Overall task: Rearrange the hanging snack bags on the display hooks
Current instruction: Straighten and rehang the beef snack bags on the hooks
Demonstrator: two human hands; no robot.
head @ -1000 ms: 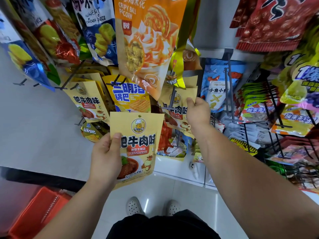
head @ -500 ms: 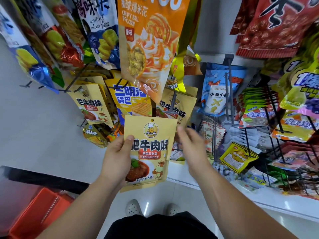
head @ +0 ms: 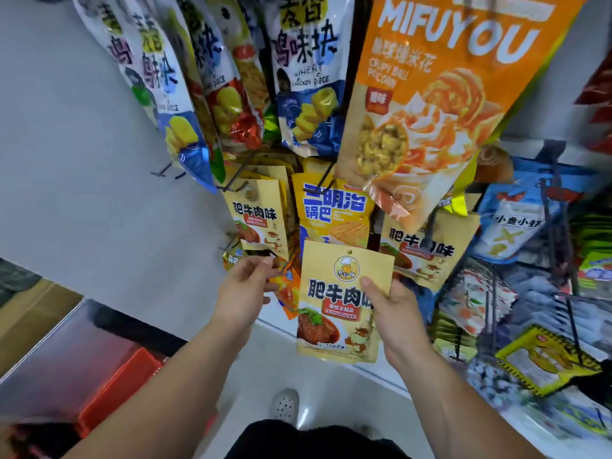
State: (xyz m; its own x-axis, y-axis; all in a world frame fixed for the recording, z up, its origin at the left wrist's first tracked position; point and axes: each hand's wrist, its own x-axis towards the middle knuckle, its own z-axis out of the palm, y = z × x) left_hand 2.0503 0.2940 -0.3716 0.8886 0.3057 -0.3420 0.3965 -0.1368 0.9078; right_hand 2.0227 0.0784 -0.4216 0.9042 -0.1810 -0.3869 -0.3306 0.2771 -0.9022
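Note:
My right hand [head: 395, 313] grips a loose yellow beef-flavour snack bag [head: 337, 293] by its right edge, thumb across the front, held upright below the hooks. My left hand [head: 246, 289] is just left of it, thumb and fingers pinched at the bottom corner of the matching yellow bag [head: 256, 220] that hangs on the left hook. Another matching bag [head: 427, 250] hangs at the right. A yellow-and-blue sandwich cracker bag [head: 332, 210] hangs between them, right above the held bag.
A large orange popcorn bag [head: 430, 104] and blue chicken-piece bags [head: 308, 77] hang overhead. Wire hooks with more snack bags [head: 510, 223] crowd the right side above a white shelf edge [head: 374, 369]. A red basket [head: 119, 389] stands on the floor at the left.
The loose yellow bag passed from my left hand to my right hand. My left hand moved up and left to the corner of the left hanging bag. The camera tilted upward.

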